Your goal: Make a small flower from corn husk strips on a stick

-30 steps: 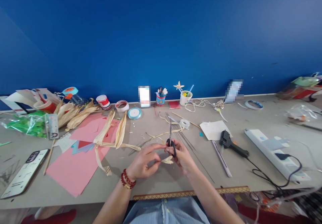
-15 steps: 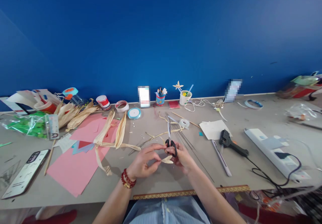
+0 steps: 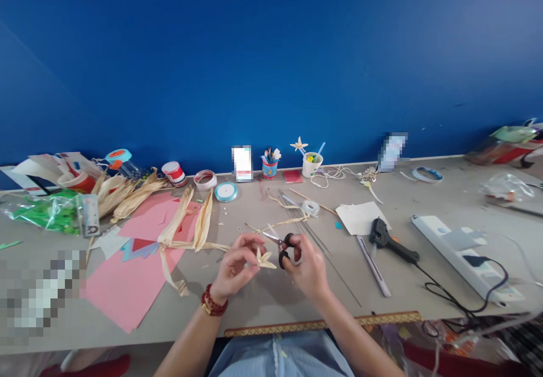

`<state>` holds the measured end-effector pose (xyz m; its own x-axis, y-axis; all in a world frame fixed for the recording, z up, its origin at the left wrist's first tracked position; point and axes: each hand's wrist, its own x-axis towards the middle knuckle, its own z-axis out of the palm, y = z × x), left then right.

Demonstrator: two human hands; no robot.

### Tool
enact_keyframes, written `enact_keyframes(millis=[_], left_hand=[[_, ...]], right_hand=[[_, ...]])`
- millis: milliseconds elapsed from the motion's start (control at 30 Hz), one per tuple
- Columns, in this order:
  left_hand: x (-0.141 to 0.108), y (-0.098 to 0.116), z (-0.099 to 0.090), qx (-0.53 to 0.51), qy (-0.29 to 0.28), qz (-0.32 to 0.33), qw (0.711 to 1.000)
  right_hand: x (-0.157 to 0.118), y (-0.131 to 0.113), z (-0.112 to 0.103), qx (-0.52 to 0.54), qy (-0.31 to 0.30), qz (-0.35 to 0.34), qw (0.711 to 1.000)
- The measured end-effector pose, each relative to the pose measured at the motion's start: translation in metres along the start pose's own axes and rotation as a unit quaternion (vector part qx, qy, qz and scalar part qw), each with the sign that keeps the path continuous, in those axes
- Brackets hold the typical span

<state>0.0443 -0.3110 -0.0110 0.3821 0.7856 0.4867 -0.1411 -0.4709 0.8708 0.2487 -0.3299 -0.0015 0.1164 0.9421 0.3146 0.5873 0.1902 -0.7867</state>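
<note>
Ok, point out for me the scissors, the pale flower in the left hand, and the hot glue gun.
Scissors (image 3: 280,243): head view, around the pivot.
Pale flower (image 3: 265,260): head view, on the petals.
Hot glue gun (image 3: 392,244): head view, on the black handle near the body.

- Your grey table (image 3: 271,306) spreads before you.
- On your left lie pink sheets (image 3: 127,292) and a ribbon spool (image 3: 226,191).
- Ahead of you lie thin wires (image 3: 314,233).
- On your right lie a glue gun (image 3: 384,235) and power strip (image 3: 449,255).
</note>
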Motion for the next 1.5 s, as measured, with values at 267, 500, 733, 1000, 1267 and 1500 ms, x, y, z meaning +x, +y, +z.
enact_keyframes(millis=[267,500,733,1000,1267,1500], left_hand=[[-0.007,-0.006,-0.001,-0.166,0.019,-0.077,0.983],[-0.005,-0.002,-0.002,-0.188,0.065,-0.048,0.979],[-0.005,0.003,0.003,-0.274,0.023,-0.107,0.955],[-0.006,0.006,0.0,-0.293,0.036,-0.098,0.95],[-0.005,0.007,-0.003,-0.271,-0.007,-0.08,0.959],[-0.007,0.004,-0.006,-0.238,-0.044,-0.061,0.968]], right_hand=[[-0.004,0.001,0.004,-0.025,0.012,-0.118,0.993],[-0.006,-0.003,0.003,-0.014,0.054,-0.184,0.981],[-0.004,-0.003,-0.001,-0.011,0.059,-0.262,0.963],[-0.01,0.001,0.006,0.286,-0.07,0.001,0.956],[0.0,-0.019,0.008,0.517,-0.172,0.255,0.799],[0.0,-0.02,0.006,0.544,-0.209,0.306,0.753]])
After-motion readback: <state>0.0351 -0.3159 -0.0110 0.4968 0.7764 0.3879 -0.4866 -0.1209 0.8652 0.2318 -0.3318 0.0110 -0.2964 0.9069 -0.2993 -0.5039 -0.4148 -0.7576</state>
